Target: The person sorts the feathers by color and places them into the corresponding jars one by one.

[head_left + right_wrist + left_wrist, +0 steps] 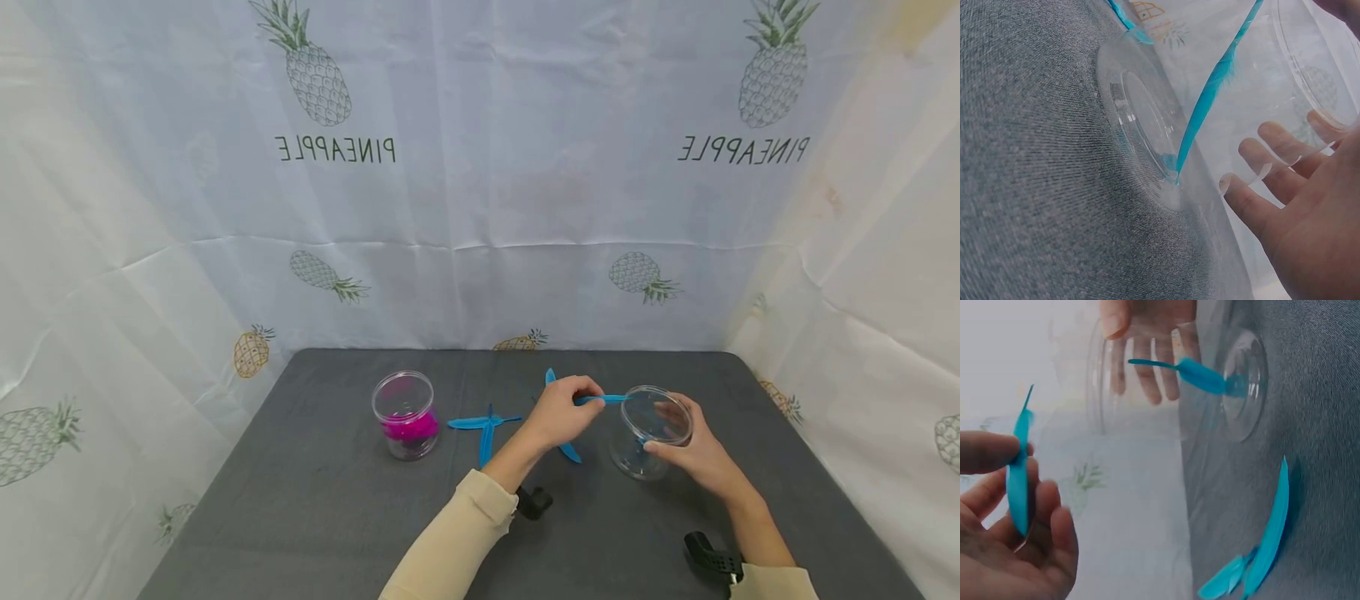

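My left hand [561, 414] pinches a blue feather [1017, 497] between thumb and fingers, close to the rim of a clear jar [624, 450]. My right hand [703, 457] grips that jar, thumb at the near side of the rim and fingers round the far side. The jar's base is on the dark cloth. Inside it another blue feather [1204, 376] leans with one end at the bottom. Several loose blue feathers [487, 442] lie on the cloth left of my left hand, and more blue feathers [1272, 528] lie beneath that hand.
A second clear jar [403, 400] with bright pink feathers [411, 427] inside stands on the left of the table. Dark grey cloth [315, 500] covers the table. White curtains [480, 183] printed with pineapples hang behind and at both sides.
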`<state>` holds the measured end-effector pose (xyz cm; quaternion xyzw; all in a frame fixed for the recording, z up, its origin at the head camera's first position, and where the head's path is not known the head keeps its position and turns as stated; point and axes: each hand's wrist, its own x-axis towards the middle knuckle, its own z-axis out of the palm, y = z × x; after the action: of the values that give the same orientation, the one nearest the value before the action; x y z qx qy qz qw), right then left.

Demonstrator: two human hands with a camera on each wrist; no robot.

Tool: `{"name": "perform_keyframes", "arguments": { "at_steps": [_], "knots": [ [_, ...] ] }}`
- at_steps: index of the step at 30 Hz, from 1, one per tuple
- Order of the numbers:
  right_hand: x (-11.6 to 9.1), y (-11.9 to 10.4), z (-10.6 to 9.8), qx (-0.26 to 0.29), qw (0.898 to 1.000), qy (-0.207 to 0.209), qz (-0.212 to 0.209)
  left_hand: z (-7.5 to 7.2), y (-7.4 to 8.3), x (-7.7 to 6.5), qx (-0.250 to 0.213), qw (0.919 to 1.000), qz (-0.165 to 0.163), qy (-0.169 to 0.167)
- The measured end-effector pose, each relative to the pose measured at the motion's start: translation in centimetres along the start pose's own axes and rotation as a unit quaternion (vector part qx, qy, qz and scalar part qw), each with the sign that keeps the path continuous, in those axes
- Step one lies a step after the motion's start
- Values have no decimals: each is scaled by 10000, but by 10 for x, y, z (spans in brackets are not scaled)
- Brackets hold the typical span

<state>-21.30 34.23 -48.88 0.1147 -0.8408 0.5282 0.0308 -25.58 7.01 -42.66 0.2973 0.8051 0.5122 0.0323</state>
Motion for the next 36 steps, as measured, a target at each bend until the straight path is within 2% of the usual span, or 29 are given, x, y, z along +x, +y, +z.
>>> {"name": "perform_keyframes", "arguments": {
  "at_steps": [7, 14, 17, 20, 23, 25, 27, 30, 32, 34, 36],
  "knots": [
    [1, -1, 0, -25, 10000, -14, 33, 13, 5, 12, -593, 9977, -91, 307],
    [3, -3, 1, -154, 9998, -2, 120, 28, 14, 24, -645, 9977, 118, 159],
    [2, -3, 1, -174, 9997, -13, 144, 35, 17, 27, -329, 9990, 281, 112],
    [1, -4, 0, -154, 9998, -43, 132, 44, 17, 29, 509, 9969, 582, 119],
    [0, -4, 0, -90, 9999, -77, 102, 50, 17, 29, 1534, 9847, 813, 174],
    [0, -4, 0, -45, 9999, -101, 117, 53, 17, 29, 1957, 9756, 965, 259],
    [0, -4, 0, -37, 9998, -100, 144, 56, 17, 30, 1941, 9748, 1032, 381],
    [0, -4, -1, -95, 9997, -88, 188, 62, 16, 33, 1292, 9846, 1014, 599],
    [0, -4, -2, -176, 9996, -85, 211, 66, 16, 35, 923, 9897, 864, 677],
    [0, -3, -2, -223, 9994, -107, 226, 70, 17, 36, 964, 9914, 614, 636],
    [0, -3, -2, -270, 9993, -115, 238, 72, 16, 35, 1375, 9885, 383, 500]
  ]
}}
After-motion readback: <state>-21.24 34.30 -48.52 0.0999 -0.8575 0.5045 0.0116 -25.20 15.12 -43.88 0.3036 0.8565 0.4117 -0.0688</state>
